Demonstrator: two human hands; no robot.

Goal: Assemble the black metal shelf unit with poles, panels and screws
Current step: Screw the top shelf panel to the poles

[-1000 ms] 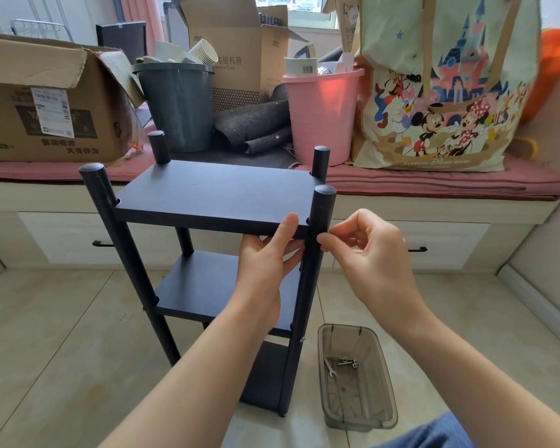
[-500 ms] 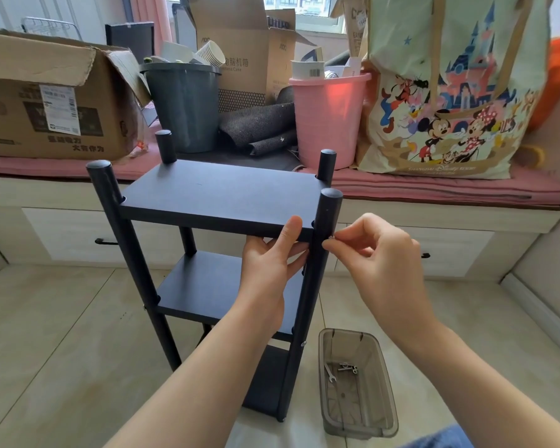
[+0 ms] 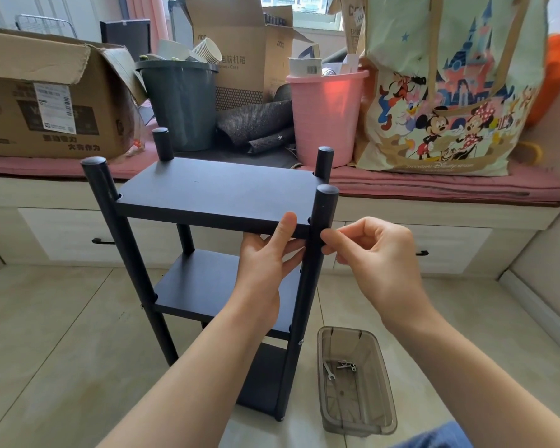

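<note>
The shelf unit (image 3: 214, 253) stands upright on the tiled floor, directly ahead of both hands, with three panels fitted between four poles. The left hand (image 3: 265, 263) supports the top panel (image 3: 217, 192) at its near right corner: the thumb lies across the front edge and the remaining fingers are curled beneath, clamping the panel from below. The right hand (image 3: 372, 257) is just beside the near right pole (image 3: 314, 276), its thumb and forefinger pinched together against the side of the pole at panel level; whether a screw sits between the fingertips cannot be determined. As judged, the unit is rigid, light enough to shift under a push, and smooth-coated, so the poles are likely to slip in a loose grip. Hold it by a panel edge close to a pole, as the left hand does, not by the pole tops. Small hardware is easily dropped; keep the pinch firm. Below the right wrist, a clear plastic tray (image 3: 379, 412) on the floor holds a small wrench (image 3: 329, 372) and a few remaining screws (image 3: 346, 366).
</note>
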